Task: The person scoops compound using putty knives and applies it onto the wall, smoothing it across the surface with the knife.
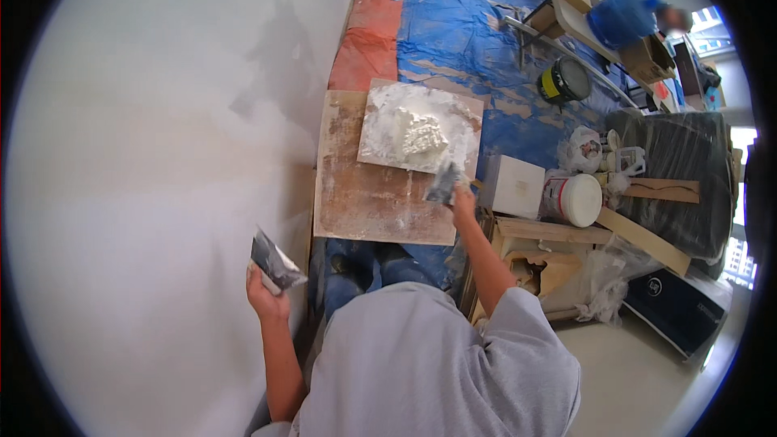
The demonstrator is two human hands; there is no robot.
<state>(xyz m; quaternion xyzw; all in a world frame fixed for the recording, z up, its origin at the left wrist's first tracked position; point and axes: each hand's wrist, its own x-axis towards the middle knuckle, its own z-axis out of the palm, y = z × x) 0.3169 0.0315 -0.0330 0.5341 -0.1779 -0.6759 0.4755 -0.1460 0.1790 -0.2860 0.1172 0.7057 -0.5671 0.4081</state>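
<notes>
While the left hand closes round one dark scraper near the wall, the right hand grips a second scraper at the near edge of one coated board. A single heap of white paste lies on that board, just beyond the right hand and slightly left of it, well forward and right of the left hand. One brown tabletop carries the board. Two buckets, one dark and one white, bear labels; one black box shows pale lettering.
</notes>
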